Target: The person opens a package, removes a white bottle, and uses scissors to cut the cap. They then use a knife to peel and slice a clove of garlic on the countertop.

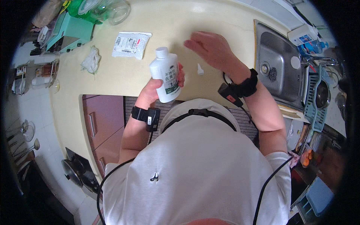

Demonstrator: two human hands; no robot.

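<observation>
My left hand (151, 89) is wrapped round a white plastic bottle (165, 77) with a white screw top and a dark green patch low on its label. The bottle is held nearly upright over the counter's front edge. To the right, my right hand (210, 48) hovers over the counter with fingers loosely stretched to the left and nothing seen in them. Below that hand a small white pointed nozzle cap (200, 69) lies on the cream counter (221, 11). A white printed plastic packet (131, 45) rests beyond the bottle, to its left.
A crumpled whitish cloth (91, 60) lies at the left. Farther back are a clear jar (117, 12) and a teal rack (71, 32). On the right, a steel sink (277, 48) adjoins a blue dish rack (314, 101). Purple drawers (103, 120) sit below the counter.
</observation>
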